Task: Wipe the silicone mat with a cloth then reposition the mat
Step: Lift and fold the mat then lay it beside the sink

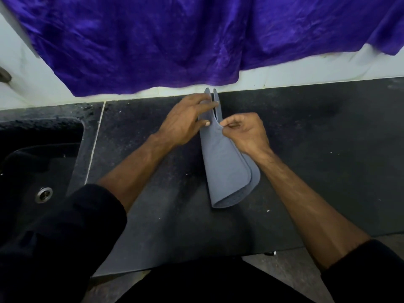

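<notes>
Dark speckled stone countertop (306,132) (pretty dusty looking), with a sink (39,167) sunk into its left side. A folded grey silicone mat (225,162) lies on it, near the back wall.

Folded mat (227,162) on counter (306,149), sink (32,171) to left

A purple fabric (175,40) hangs beyond the hands over the dark counter (306,138), with a black sink (32,160) and its drain (44,194) left of them.
</notes>
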A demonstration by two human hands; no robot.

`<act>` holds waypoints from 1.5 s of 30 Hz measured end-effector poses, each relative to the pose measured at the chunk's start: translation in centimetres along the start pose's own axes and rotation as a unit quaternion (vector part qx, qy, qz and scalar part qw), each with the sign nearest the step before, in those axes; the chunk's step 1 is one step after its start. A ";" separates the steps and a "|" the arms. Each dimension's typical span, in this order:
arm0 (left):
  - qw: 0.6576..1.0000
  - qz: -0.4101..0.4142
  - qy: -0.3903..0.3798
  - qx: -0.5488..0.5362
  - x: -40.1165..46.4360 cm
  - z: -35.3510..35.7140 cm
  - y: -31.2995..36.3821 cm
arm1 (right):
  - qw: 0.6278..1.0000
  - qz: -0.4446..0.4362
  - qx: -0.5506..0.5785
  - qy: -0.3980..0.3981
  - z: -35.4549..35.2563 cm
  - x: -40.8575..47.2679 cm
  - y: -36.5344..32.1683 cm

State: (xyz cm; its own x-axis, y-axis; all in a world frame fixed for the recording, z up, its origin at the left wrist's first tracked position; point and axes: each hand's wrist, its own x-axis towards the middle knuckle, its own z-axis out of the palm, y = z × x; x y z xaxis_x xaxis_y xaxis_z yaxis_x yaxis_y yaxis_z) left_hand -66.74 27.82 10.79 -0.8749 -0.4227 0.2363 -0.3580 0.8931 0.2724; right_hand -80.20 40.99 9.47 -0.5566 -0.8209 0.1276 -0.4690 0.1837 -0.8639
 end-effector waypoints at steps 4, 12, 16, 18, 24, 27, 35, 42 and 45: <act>0.988 0.079 -0.051 0.119 1.2 -2.4 -1.2 | 0.998 -0.029 -0.029 -0.048 -0.9 0.6 -2.4; 0.984 0.099 -0.043 0.139 -1.8 -5.4 -4.5 | 0.983 -0.080 -0.065 -0.154 0.0 1.4 -6.1; 0.993 0.039 -0.054 0.096 -4.9 -6.5 -5.8 | 0.974 -0.109 -0.058 -0.188 1.7 1.5 -7.7; 0.993 -0.014 -0.088 0.076 -6.3 -7.1 -6.2 | 0.971 -0.117 -0.060 -0.201 2.7 1.6 -8.4; 0.997 -0.026 -0.058 0.052 -11.0 -9.3 -8.8 | 0.953 -0.156 -0.088 -0.244 6.9 2.0 -11.5; 0.998 -0.030 -0.024 0.043 -12.4 -10.7 -10.4 | 0.943 -0.180 -0.110 -0.256 8.9 2.3 -13.2; 0.996 -0.075 0.025 0.043 -14.2 -14.8 -13.8 | 0.932 -0.210 -0.138 -0.263 12.7 4.2 -17.6; 0.993 -0.105 0.038 0.027 -14.3 -16.3 -16.4 | 0.930 -0.218 -0.150 -0.255 14.7 5.2 -19.7; 0.993 -0.117 0.029 0.022 -14.4 -16.0 -17.1 | 0.930 -0.217 -0.156 -0.252 15.6 5.3 -19.5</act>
State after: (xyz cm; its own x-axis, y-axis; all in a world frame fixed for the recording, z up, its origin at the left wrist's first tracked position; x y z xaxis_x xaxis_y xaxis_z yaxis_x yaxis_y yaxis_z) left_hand -42.78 16.16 17.65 -0.7470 -0.6258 0.2244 -0.5635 0.7752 0.2856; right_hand -63.27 24.57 19.42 0.0871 -0.9891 0.1190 -0.7944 -0.1410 -0.5908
